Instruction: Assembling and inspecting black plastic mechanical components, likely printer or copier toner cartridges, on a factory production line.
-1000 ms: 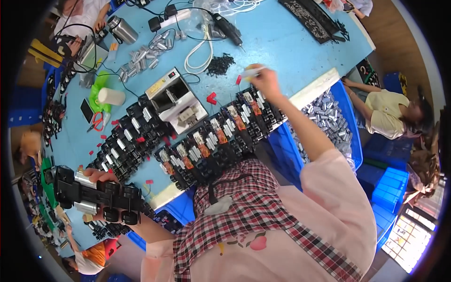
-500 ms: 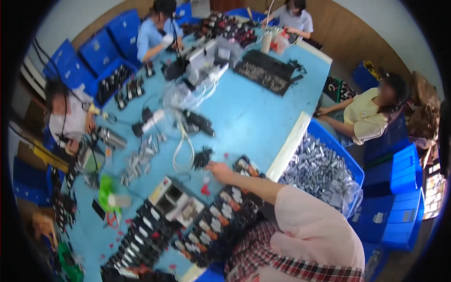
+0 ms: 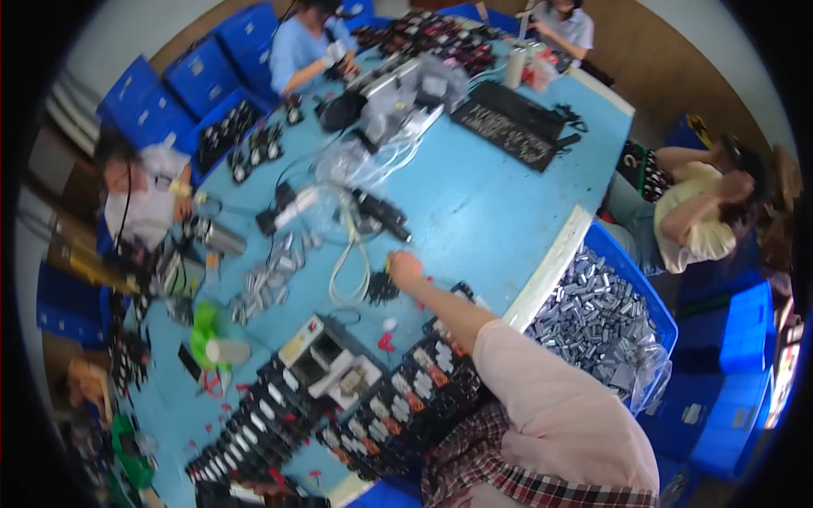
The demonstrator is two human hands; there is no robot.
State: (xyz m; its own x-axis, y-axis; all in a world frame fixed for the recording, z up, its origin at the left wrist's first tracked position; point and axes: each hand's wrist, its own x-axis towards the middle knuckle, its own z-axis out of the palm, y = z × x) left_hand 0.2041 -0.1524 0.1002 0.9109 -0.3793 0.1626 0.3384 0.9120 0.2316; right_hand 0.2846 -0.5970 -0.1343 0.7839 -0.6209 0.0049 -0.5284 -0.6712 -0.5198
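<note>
My right hand (image 3: 406,270) is stretched out over the blue table (image 3: 474,212), just beyond a small heap of thin black pieces (image 3: 383,289). Its fingers are curled together, and anything held between them is too small to make out. A black handheld tool-like object (image 3: 381,216) and a looped white cable (image 3: 366,262) lie close by. Down at the lower edge, a brownish patch beside dark parts may belong to my left hand (image 3: 264,488); its fingers cannot be made out.
Rows of black devices with white and orange parts (image 3: 408,394) line the near edge, beside a white sectioned box (image 3: 326,351). A blue bin of grey metal pieces (image 3: 593,313) stands at right. Grey parts (image 3: 275,275) lie at left. Several co-workers sit around the table.
My right hand has moved from the near side of the black heap to its far side. The whole view has shifted slightly. A co-worker at right has raised the arms toward the head.
</note>
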